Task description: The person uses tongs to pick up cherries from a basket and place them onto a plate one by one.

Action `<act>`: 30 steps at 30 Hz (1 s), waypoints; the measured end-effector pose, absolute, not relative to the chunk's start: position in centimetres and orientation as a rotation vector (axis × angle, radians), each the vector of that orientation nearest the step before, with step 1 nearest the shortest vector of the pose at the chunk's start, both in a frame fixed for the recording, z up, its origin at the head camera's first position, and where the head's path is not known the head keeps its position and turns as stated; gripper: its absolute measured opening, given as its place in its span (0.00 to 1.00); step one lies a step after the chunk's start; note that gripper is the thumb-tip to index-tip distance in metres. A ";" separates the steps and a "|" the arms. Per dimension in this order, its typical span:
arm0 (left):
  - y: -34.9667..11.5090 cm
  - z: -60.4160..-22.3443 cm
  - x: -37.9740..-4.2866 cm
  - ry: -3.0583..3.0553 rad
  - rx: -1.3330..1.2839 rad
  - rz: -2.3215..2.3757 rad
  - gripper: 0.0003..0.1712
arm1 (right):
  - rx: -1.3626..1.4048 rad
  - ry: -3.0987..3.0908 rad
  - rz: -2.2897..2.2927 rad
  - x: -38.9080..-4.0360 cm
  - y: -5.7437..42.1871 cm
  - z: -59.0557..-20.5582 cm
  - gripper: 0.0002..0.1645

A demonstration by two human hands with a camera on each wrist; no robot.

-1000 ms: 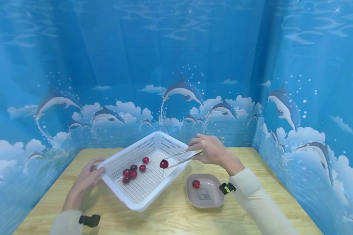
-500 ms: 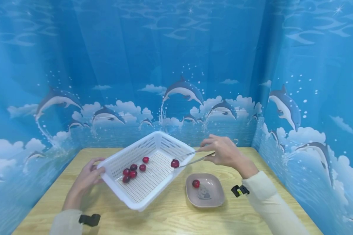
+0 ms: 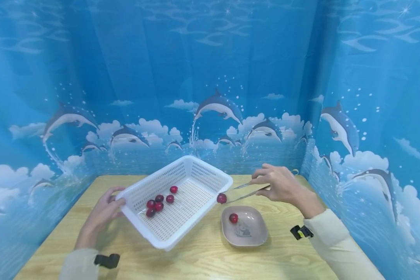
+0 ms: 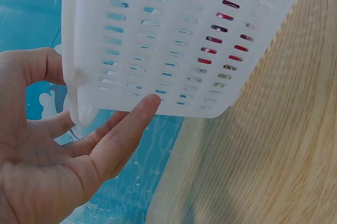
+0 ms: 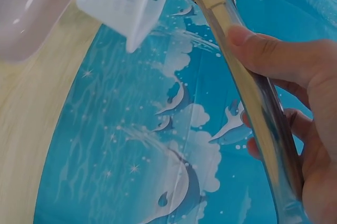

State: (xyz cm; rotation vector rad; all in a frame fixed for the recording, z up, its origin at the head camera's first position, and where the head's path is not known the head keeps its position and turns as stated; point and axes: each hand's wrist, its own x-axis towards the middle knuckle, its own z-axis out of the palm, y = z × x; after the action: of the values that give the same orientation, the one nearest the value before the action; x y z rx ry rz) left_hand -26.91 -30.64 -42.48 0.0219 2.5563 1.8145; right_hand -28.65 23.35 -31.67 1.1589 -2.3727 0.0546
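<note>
My left hand (image 3: 103, 210) grips the left end of a white perforated basket (image 3: 145, 233), thumb at the rim and fingers beneath, holding it tilted above the table. Inside lie several dark red cherries (image 3: 159, 207), most bunched toward the left end. In the left wrist view they show red through the slots of the basket (image 4: 158, 66). My right hand (image 3: 278, 183) holds metal tongs (image 3: 249, 194) from above. Between their tips is a cherry (image 3: 221, 198), just off the basket's right edge. Below it stands a pinkish-grey square dish (image 3: 259, 235) with one cherry (image 3: 233, 218) in it.
Everything is over a light wood-grain table (image 3: 210, 264). A blue curtain (image 3: 210, 58) printed with dolphins surrounds it at the back and both sides. Black straps with small devices sit at both wrists.
My right hand has moved right with the tongs, carrying the cherry from over the basket's inside past its right rim. Left hand, basket and dish have stayed nearly where they were.
</note>
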 end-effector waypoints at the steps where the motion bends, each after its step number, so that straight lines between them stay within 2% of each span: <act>1: -30.7 -42.5 -26.9 2.559 0.021 1.811 0.36 | 1.155 -2.380 0.045 -28.6 23.5 -31.7 0.21; 30: -30.8 -42.5 -27.0 2.560 0.030 1.812 0.35 | 1.135 -2.491 -0.036 -28.1 27.9 -34.8 0.20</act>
State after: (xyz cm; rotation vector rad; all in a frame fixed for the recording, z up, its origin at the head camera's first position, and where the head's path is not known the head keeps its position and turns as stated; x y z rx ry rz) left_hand -27.00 -30.77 -42.54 0.0303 2.5603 1.8123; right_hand -28.15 27.87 -34.81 1.1355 -2.4909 -0.0363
